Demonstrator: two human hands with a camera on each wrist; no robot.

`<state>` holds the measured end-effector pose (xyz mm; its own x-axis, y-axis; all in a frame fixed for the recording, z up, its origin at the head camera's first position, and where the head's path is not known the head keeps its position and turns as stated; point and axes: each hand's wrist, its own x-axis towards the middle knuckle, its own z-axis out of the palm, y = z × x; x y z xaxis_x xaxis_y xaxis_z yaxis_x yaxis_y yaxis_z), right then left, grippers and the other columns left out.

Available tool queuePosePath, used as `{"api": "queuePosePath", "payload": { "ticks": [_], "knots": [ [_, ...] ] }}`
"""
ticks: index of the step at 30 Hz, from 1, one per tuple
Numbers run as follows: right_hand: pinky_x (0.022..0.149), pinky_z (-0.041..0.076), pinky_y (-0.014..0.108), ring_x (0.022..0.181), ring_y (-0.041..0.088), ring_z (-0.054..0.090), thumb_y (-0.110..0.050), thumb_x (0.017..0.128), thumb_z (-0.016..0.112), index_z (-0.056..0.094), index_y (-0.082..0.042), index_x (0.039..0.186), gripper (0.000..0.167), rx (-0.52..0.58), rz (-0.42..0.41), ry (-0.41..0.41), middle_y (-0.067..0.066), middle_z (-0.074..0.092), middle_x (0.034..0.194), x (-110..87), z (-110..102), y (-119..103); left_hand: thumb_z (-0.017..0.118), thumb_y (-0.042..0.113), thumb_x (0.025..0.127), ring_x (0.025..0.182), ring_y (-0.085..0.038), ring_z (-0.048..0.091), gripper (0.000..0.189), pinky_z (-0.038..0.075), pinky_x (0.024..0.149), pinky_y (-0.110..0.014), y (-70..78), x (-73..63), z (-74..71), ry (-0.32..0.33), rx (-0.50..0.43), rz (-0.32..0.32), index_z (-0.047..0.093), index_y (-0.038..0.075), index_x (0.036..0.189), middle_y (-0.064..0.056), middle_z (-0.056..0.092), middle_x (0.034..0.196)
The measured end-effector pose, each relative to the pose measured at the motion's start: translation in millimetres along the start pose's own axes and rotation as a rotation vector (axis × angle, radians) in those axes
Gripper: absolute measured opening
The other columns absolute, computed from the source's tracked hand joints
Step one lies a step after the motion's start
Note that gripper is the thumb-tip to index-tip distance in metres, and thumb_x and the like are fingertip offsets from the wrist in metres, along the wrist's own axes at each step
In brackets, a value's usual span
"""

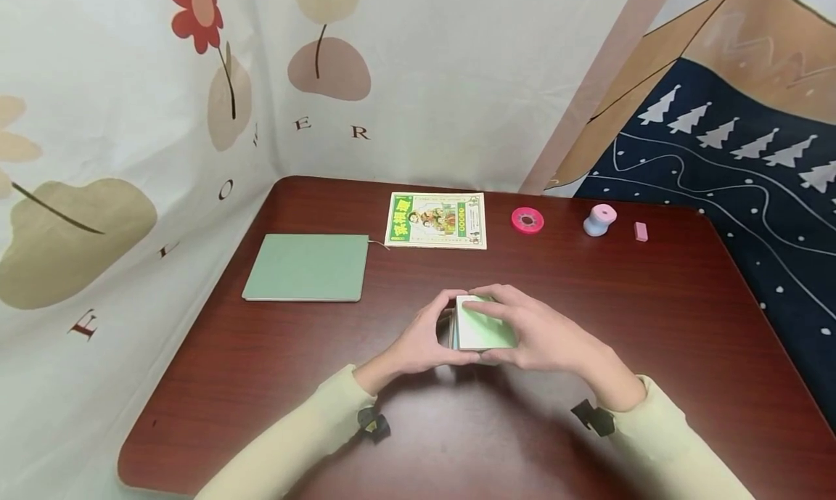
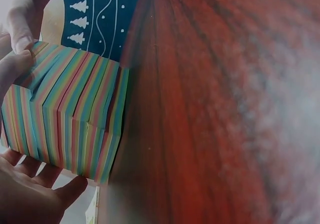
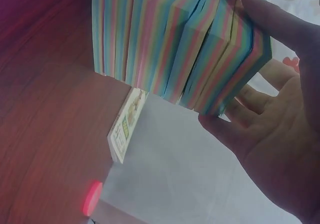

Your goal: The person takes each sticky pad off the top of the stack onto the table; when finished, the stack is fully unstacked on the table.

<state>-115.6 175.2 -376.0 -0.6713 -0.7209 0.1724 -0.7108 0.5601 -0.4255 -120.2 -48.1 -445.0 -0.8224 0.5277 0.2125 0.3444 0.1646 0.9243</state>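
Note:
A tall stack of square paper note pads [image 1: 486, 329] stands upright at the middle of the table, its top sheet pale green. In the left wrist view the sides of the stack [image 2: 75, 114] show pink, yellow, green and blue stripes, with some layers slightly offset. My left hand [image 1: 424, 340] holds it from the left, thumb at the near side and fingers at the far side. From the right, my right hand [image 1: 545, 333] grips the upper part, one finger lying over the top sheet. In the right wrist view the thumb and fingers are round the stack's [image 3: 175, 44] end.
On the dark red-brown table [image 1: 261, 384] lie a green notebook [image 1: 310, 268] at the left and an illustrated booklet [image 1: 434, 220] at the back. Further right are a pink round disc [image 1: 527, 220], a pink-and-blue spool [image 1: 599, 220] and a small pink block [image 1: 641, 231]. Printed cloth hangs behind.

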Motion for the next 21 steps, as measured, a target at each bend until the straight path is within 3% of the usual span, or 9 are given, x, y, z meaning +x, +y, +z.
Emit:
{"api": "queuePosePath", "payload": {
  "ticks": [5, 11, 16, 21],
  "knots": [
    [0.088, 0.048, 0.032, 0.117, 0.012, 0.047, -0.034, 0.076, 0.084, 0.057, -0.019, 0.138, 0.070, 0.016, 0.032, -0.010, -0.003, 0.049, 0.138, -1.8, -7, 0, 0.091, 0.020, 0.069, 0.123, -0.012, 0.049, 0.084, 0.038, 0.107, -0.038, -10.4, 1.2, -0.5, -0.010, 0.034, -0.012, 0.043, 0.022, 0.138, 0.009, 0.052, 0.132],
    [0.086, 0.049, 0.037, 0.115, 0.015, 0.049, -0.031, 0.075, 0.085, 0.054, -0.020, 0.140, 0.073, 0.077, 0.109, 0.045, -0.003, 0.049, 0.137, -3.7, -26, 12, 0.090, 0.025, 0.069, 0.122, -0.014, 0.051, 0.083, 0.040, 0.105, -0.039, -14.0, 1.9, -1.0, -0.015, 0.037, -0.021, 0.042, 0.023, 0.138, 0.009, 0.053, 0.131],
    [0.078, 0.049, 0.038, 0.105, 0.018, 0.051, -0.033, 0.074, 0.086, 0.055, -0.018, 0.139, 0.073, 0.074, 0.273, 0.122, 0.000, 0.051, 0.135, -2.4, -38, 44, 0.090, 0.023, 0.069, 0.119, -0.016, 0.054, 0.083, 0.041, 0.103, -0.043, -12.7, 1.7, -1.0, -0.021, 0.035, -0.031, 0.042, 0.024, 0.137, 0.008, 0.055, 0.127],
    [0.080, 0.047, 0.045, 0.103, 0.026, 0.051, -0.035, 0.076, 0.083, 0.055, -0.011, 0.138, 0.072, 0.005, 0.417, 0.107, 0.011, 0.052, 0.132, 0.1, -29, 88, 0.091, 0.024, 0.067, 0.118, -0.018, 0.054, 0.085, 0.041, 0.101, -0.045, -14.8, 2.1, -0.5, -0.021, 0.058, -0.036, 0.042, 0.023, 0.137, 0.006, 0.055, 0.126]
  ]
}}
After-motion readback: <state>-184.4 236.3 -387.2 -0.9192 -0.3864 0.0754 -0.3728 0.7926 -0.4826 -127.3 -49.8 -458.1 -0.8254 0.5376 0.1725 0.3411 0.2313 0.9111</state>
